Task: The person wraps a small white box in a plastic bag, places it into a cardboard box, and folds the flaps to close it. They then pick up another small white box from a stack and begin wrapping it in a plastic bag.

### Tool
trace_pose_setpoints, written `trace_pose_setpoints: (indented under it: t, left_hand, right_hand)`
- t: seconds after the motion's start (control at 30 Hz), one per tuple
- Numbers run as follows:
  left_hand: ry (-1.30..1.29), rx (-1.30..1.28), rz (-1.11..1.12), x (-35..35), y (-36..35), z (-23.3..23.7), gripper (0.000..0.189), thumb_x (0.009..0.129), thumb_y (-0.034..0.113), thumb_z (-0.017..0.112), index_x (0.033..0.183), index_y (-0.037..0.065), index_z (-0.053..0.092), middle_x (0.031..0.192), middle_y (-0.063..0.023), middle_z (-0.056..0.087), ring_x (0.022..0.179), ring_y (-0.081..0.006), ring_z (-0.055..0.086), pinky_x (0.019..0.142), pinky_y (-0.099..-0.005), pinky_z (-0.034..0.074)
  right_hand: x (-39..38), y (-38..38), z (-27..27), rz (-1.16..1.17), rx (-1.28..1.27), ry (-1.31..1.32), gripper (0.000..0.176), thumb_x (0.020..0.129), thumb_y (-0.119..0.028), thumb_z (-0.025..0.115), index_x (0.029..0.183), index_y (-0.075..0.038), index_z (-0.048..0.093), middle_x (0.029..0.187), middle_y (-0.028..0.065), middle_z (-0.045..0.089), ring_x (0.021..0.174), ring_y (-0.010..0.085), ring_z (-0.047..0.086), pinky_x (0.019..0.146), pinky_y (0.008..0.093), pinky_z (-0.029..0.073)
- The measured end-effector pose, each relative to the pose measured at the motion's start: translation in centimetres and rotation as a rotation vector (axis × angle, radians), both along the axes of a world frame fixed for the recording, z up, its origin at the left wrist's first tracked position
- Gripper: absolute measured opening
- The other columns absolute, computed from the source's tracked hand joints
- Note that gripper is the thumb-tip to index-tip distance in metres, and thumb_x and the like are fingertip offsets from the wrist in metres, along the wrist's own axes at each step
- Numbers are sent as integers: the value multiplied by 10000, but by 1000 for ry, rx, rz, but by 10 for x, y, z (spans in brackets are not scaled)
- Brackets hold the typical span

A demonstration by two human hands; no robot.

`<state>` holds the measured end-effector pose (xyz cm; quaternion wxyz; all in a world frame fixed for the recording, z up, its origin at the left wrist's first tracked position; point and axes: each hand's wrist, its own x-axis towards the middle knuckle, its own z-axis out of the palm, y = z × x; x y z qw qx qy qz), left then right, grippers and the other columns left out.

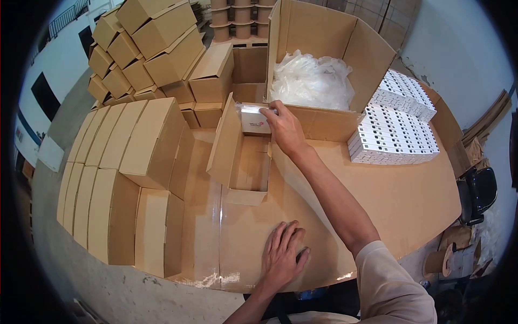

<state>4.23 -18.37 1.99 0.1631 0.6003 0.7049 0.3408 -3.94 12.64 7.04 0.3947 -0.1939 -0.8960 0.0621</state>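
My right hand (pixel 283 127) reaches forward and grips the top edge of a small white box (pixel 254 120). That white box stands upright in the far end of an open brown carton (pixel 251 186), and clear plastic shows at its upper left. Below it, the carton's bare inside bottom is visible, with one long flap raised on the left. My left hand (pixel 283 254) lies on the cardboard-covered table (pixel 245 248), fingers spread and holding nothing.
Brown cartons (pixel 145 135) stand in rows at the left, with more stacked behind (pixel 156 54). A large open box (pixel 329 119) holds clear plastic bags (pixel 307 81). Rows of white boxes (pixel 396 135) sit at the right. Spools (pixel 237 21) stand at the back; a black chair (pixel 477 191) is beyond the right edge.
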Motion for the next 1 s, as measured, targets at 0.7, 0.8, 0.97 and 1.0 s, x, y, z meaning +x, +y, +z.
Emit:
trace_pose_setpoints:
  t: [0.7,0.8,0.97,1.0]
  left_hand:
    - [-2,-5,-5,2,1,1,497,897,273,713,1329,61,588,1503,-115,481,1444,-378,362,1210,-520,286]
    - [4,-10,-14,2,3,-2,495,895,266,714,1326,59,590,1502,-121,480,1442,-382,362,1209,-515,286]
    - [117,-35,-29,6,9,6,541,918,325,695,1374,70,556,1529,-129,446,1453,-388,341,1212,-532,260]
    - [148,-42,-27,7,10,6,554,923,342,691,1386,73,548,1535,-130,438,1456,-389,336,1213,-536,254]
  right_hand:
    - [-6,4,2,-63,-3,-327,259,842,-34,632,1044,-71,789,1071,94,666,1033,298,639,915,415,553]
    - [-2,-4,12,-89,-11,-410,191,845,-42,666,990,-70,787,1131,89,671,1079,300,634,936,428,548]
    - [7,-10,15,-75,-90,-492,317,830,-9,680,1139,-70,718,1292,103,611,1141,314,615,975,453,528]
    - [12,-11,14,-55,-122,-505,376,833,4,661,1198,-75,695,1336,111,591,1160,326,607,993,457,520]
